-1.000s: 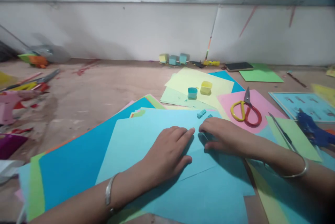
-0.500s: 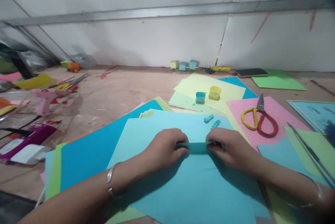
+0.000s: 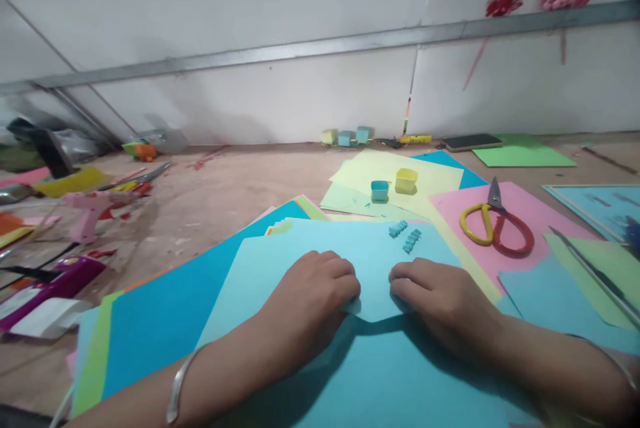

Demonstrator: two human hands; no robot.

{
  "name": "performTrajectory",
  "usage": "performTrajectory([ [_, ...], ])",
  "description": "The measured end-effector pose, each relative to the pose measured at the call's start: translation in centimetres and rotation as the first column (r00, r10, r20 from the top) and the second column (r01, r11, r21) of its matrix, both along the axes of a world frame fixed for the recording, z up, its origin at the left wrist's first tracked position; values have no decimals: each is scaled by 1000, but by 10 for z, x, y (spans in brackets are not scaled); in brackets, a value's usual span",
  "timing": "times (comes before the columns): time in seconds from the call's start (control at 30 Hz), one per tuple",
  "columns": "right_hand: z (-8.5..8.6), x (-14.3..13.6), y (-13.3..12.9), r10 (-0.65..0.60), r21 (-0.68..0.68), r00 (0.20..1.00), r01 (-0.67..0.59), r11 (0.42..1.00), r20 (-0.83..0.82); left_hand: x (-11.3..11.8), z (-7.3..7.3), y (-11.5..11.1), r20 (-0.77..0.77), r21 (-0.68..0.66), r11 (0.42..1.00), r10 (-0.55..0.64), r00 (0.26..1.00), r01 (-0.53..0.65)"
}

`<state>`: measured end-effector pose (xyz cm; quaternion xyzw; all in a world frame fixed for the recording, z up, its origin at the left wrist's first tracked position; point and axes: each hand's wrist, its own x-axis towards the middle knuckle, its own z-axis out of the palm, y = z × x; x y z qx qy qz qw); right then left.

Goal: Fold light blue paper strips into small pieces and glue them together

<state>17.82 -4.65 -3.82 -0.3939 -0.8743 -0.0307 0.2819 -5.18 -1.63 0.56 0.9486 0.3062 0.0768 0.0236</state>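
My left hand (image 3: 313, 295) and my right hand (image 3: 445, 298) are closed on a piece of light blue paper (image 3: 375, 291), one at each side. Its near edge bows down between them and shadows the light blue sheet (image 3: 360, 375) below. Where its far edge ends I cannot make out against that sheet. The fingertips are partly hidden under the paper. Just beyond my right hand lie two small folded teal paper strips (image 3: 398, 229). Farther back, a small teal paper cup (image 3: 379, 191) and a yellow paper cup (image 3: 406, 180) stand on pale yellow paper (image 3: 360, 171).
Scissors (image 3: 495, 221) with yellow and red handles lie on pink paper at right, near a pointed metal tool (image 3: 595, 271). A phone (image 3: 473, 142) and small paper cubes (image 3: 345, 138) stand by the wall. At left are a pink glue gun (image 3: 85, 211) and a purple power strip (image 3: 65, 285).
The paper between my hands showed as a narrow dark teal band; now a broader, lighter face shows, with its edge lower. Both hands have turned palm-down. The camera view has shifted slightly.
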Motion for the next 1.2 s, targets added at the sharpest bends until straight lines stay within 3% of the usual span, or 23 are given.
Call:
performTrajectory([
  [0.13,0,-1,6,63,52,998,-65,997,24,2,2,1,-96,-100,994,35,995,-44],
  [0.27,4,3,10,133,-162,990,-138,977,-40,4,4,4,-232,-171,977,84,969,-126],
  [0.5,4,3,14,30,-356,974,-110,928,-224,4,4,11,-140,-297,940,132,981,-168],
  [0.67,7,-2,12,-80,-408,961,-37,912,-266,5,7,13,-135,-373,907,154,979,-195],
  [0.77,8,-4,10,-49,-403,947,-88,911,-318,5,8,14,-100,-401,899,146,984,-174],
  [0.9,8,-4,8,24,-429,955,-155,890,-296,1,9,14,-55,-468,874,120,991,-132],
  [1.2,3,-4,6,-15,-439,993,-38,898,-115,-6,9,14,-161,-464,862,145,976,-205],
])
